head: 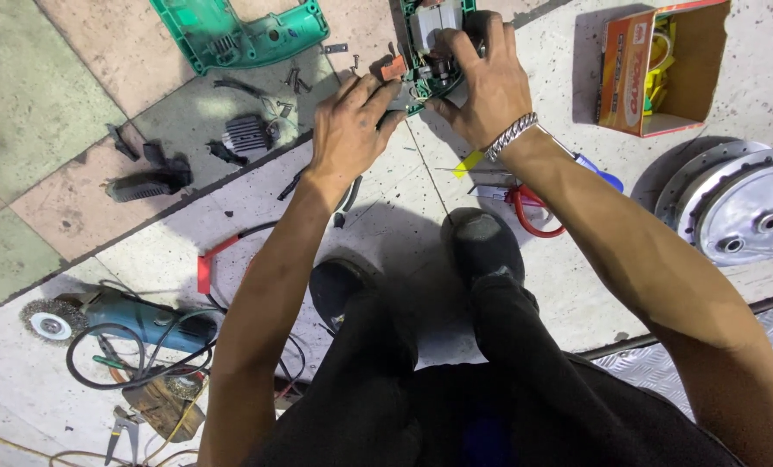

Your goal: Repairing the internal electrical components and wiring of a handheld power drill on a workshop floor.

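The person crouches over a tiled floor (75, 78), both hands at an opened power tool (430, 52) that lies at the twelve o'clock edge of the view. This green half-shell, with its grey motor parts exposed, sits on the floor just beyond the two black shoes (482, 242).

The right hand (486, 82) comes over the tool from the four o'clock side; its fingers curl down onto the motor parts and the thumb presses in from below, so the hand is closed around the tool's inner assembly. A metal bracelet (512, 134) circles that wrist. The left hand (348, 130) rests at the tool's seven o'clock side, fingers bent and pinched against the shell's edge near a small orange part (393, 67); what exactly the fingertips hold is hidden.

At ten o'clock from the hands lies the other green housing half (239, 35), with loose screws (296, 82) and black fragments (149, 177) scattered near it. At three o'clock from the tool stands an open cardboard box (629, 73). Farther toward four o'clock lie metal wheel hubs (737, 207). Red-handled pliers (529, 207) lie under the right forearm. At eight o'clock, well apart, rests a blue angle grinder (136, 320) with a wire brush wheel (49, 322).
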